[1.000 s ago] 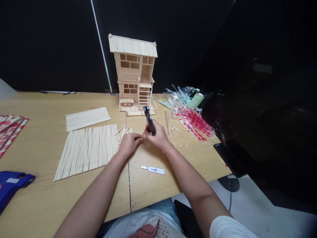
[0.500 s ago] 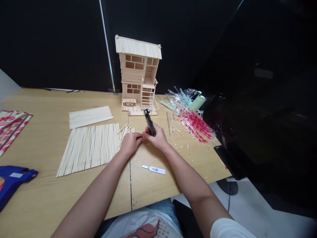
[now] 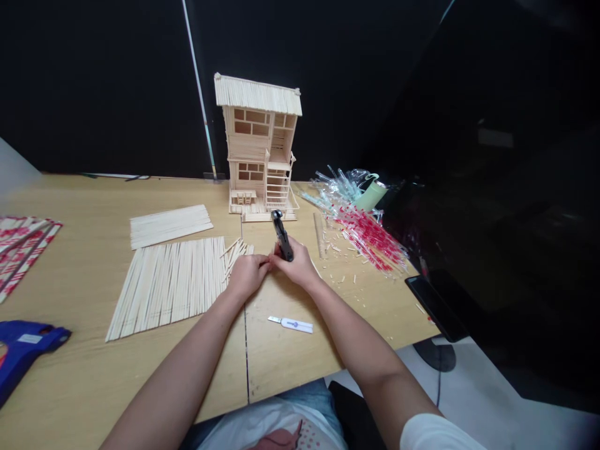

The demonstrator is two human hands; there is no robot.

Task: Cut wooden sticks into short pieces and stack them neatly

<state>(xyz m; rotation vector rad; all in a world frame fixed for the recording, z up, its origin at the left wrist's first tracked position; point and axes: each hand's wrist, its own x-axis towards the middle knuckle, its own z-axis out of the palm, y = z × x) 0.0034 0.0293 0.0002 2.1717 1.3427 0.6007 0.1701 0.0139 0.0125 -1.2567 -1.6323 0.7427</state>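
Note:
My right hand (image 3: 296, 264) is closed around a black multi-tool (image 3: 282, 240), which points up and away from me. My left hand (image 3: 247, 275) is pinched, its fingertips meeting those of the right hand. Whatever lies between them is hidden or too small to name. Beside the left hand are short wooden sticks (image 3: 239, 250) in a loose pile and a wide row of long sticks (image 3: 171, 281). Just beyond the hands stands a two-storey stick house (image 3: 260, 144) with a sloped roof, ladder and small table. Nearer me lies a white craft knife (image 3: 295, 325), blade out.
A smaller stick panel (image 3: 171, 226) is at left, with a blue glue gun (image 3: 30, 350) and a red-white patterned item (image 3: 25, 247) further out. On the right are a ruler (image 3: 319, 236), stick scraps, red-tipped plastic-wrapped sticks (image 3: 370, 234), a green cylinder (image 3: 371, 196) and a phone (image 3: 435, 307).
The view has tilted slightly, so everything sits a little lower. Both hands keep nearly the same pose, fingertips together, with the multi-tool still in the right.

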